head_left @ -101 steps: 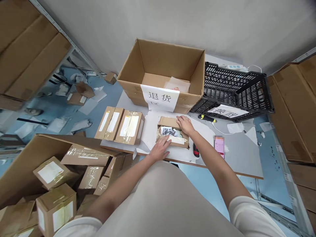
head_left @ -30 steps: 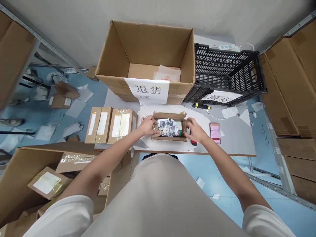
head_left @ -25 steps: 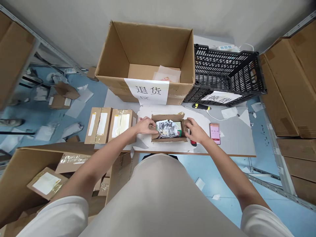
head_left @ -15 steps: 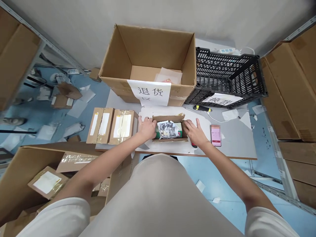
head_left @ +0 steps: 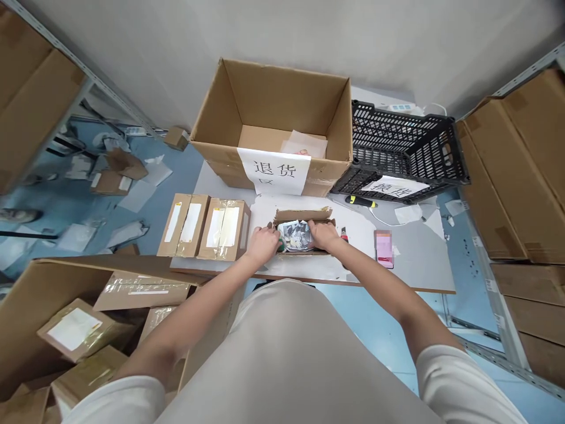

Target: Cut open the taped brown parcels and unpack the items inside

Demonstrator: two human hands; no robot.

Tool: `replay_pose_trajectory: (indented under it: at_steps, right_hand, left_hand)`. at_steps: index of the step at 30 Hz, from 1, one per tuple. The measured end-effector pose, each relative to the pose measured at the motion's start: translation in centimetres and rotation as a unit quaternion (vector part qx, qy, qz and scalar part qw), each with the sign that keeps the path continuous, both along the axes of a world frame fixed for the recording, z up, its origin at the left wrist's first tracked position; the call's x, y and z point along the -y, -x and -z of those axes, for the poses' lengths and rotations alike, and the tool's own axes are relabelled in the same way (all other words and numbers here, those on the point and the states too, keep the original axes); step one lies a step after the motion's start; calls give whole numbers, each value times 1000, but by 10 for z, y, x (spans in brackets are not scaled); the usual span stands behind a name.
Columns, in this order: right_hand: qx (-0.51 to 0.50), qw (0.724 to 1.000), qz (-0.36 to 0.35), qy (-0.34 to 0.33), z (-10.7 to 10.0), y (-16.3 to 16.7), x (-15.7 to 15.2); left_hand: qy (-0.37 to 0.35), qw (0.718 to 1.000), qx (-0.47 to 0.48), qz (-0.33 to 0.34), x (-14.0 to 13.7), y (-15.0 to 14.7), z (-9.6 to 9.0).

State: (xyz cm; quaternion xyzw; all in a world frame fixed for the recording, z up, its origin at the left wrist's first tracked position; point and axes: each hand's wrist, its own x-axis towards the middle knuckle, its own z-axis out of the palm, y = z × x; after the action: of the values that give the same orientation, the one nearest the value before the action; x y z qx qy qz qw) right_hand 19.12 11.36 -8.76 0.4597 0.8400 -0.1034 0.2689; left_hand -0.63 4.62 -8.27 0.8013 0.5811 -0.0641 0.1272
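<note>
A small opened cardboard box (head_left: 304, 214) lies on the table in front of me. Crumpled printed paper (head_left: 295, 235) fills most of it, and a bit of green shows at its left end. My left hand (head_left: 263, 242) grips the box's left end with curled fingers. Over the box's right side reaches my right hand (head_left: 323, 234), its fingers closed on the right edge of the crumpled paper; the fingertips are partly hidden. A red box cutter (head_left: 344, 234) lies just beside my right wrist, partly covered by the arm.
Two taped boxes (head_left: 223, 229) stand on the left. Behind are a large open carton (head_left: 216, 159) and a black crate (head_left: 408, 141). A phone (head_left: 384, 248) and a yellow-black tool (head_left: 361, 201) lie right. A parcel-filled carton (head_left: 110, 266) stands lower left.
My right hand has moved left from the box's right end onto the crumpled paper. The box cutter shows more. My left hand stays at the left end; the view has shifted slightly.
</note>
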Motion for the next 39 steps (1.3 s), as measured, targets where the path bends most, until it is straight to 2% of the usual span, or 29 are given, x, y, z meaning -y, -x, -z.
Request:
replay_pose_trajectory:
  at_steps: [2, 4, 7, 9, 12, 16, 18, 20, 23, 27, 32, 37, 39]
  right_hand:
    - [-21, 1000, -16, 8, 0, -1, 3]
    - [-48, 997, -55, 29, 0, -4, 7]
    - [-86, 987, -106, 88, 0, -15, 11]
    - [-85, 987, -87, 102, 1, -23, 10]
    - [-44, 997, -17, 63, 6, -30, 3]
    - [2, 999, 31, 28, 15, -23, -6]
    - [14, 999, 38, 29, 20, -17, -7]
    - [26, 998, 45, 32, 25, -12, -6]
    - [48, 997, 58, 32, 33, -7, -5]
    - [52, 997, 59, 15, 37, -5, -2]
    - [29, 999, 42, 4, 27, -13, 3]
    - [-6, 999, 34, -12, 1, -30, 7]
    - [-58, 998, 24, -19, -9, -38, 7]
  left_hand:
    - [-1, 999, 5, -45, -7, -7, 0]
    - [-16, 998, 6, -53, -11, -14, 2]
    - [-58, 997, 22, 39, -10, -21, 6]
    - [-64, 990, 36, 120, -9, -25, 9]
    - [-35, 978, 44, 200, -8, -27, 11]
    - [35, 971, 37, 235, -11, -18, 13]
    - [48, 972, 52, 223, -9, -7, 14]
    - [20, 979, 67, 189, -5, 5, 15]
    - [-29, 994, 52, 95, 7, 21, 20]
    - [-19, 1000, 17, -10, 20, 29, 27]
    - [-1, 999, 20, -34, 24, 30, 34]
    - [-7, 999, 32, -39, 22, 33, 37]
    - [-13, 998, 40, -42, 20, 34, 38]
